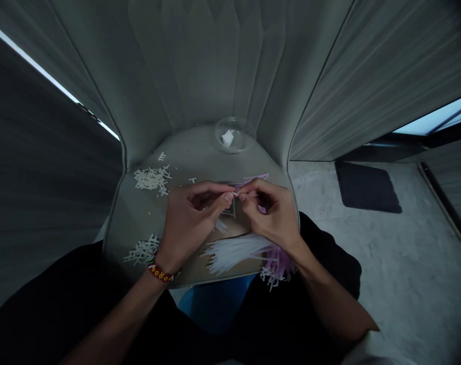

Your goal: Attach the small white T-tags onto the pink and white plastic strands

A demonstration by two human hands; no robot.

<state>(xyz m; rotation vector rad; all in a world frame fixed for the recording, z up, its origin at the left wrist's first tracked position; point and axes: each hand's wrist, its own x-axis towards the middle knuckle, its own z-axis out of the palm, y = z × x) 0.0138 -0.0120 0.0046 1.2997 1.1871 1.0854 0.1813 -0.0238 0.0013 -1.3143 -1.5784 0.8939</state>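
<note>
Desk (139,218) carrying, in descending bulk, a bundle of long white sticks (234,253) at the near edge, two heaps of small white cross-shaped pieces (152,178) on the left and a clear bowl (235,134) at the back: work judged partway, much stock unassembled. Left hand (188,223) and right hand (270,213) meeting at desk centre, each grip pinched shut on one tiny white piece (236,193), possibly a connector, too small to confirm. No legible writing or brand.

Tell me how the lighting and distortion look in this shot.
Head view: dim overall, bright strips at the left and right edges; walls bow outward from wide-angle distortion; the left hand and right hand are fairly sharp at centre, the clear plastic cup shows faint glare.
</note>
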